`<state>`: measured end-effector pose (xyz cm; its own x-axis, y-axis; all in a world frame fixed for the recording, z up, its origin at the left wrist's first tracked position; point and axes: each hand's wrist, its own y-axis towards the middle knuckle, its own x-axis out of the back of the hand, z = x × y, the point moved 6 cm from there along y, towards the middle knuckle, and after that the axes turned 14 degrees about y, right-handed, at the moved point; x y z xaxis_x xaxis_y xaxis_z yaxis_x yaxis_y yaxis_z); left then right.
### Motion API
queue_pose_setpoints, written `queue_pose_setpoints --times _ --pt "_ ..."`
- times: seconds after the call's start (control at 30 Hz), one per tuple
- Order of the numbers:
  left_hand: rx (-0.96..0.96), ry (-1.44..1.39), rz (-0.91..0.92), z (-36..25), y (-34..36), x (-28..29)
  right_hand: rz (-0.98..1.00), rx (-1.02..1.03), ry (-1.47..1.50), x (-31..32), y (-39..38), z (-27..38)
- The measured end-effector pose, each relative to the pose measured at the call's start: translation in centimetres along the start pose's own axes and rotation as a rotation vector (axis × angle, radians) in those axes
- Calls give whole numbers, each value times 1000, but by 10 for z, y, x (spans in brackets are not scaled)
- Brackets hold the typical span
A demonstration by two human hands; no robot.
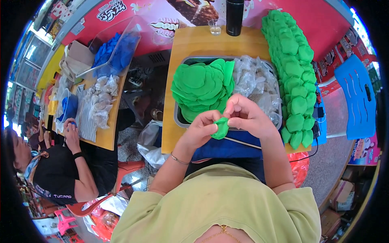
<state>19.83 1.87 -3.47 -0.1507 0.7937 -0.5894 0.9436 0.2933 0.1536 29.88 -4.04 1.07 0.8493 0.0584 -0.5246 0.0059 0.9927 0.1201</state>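
In front of my chest, my left hand pinches a small rounded green piece, gathered like a wrapped pouch. My right hand has its thumb and fingertips pinched together at the piece's upper right edge. Behind both hands, a metal tray holds a heap of flat green discs on its left and crumpled clear plastic bags on its right. What the bags contain is hard to make out. A thin pale stick lies just below my hands.
Finished-looking green rounded pieces are massed along the table's right side. A black bottle and a clear cup stand at the back. A blue chair is at right. On the left, a co-worker handles something blue at another table.
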Motion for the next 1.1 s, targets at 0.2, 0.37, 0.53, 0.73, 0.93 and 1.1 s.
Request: queue_pose_setpoints --times 0.2,0.37,0.53,0.73,0.93,1.1 --pt "117 443 142 -11 -5 2 -120 95 -220 -2 1 -2" --pt "115 164 -48 4 -9 5 -338 205 -520 4 0 0" --pt "-68 24 -343 9 -3 17 -383 196 -507 1 -14 -4" --pt "-178 520 -367 -13 2 13 -437 157 -235 12 -15 -21" --pt "-200 717 -459 -15 -6 24 -350 64 -144 11 -9 -24" --pt "164 -233 -484 7 0 12 -363 156 7 12 -5 -23"
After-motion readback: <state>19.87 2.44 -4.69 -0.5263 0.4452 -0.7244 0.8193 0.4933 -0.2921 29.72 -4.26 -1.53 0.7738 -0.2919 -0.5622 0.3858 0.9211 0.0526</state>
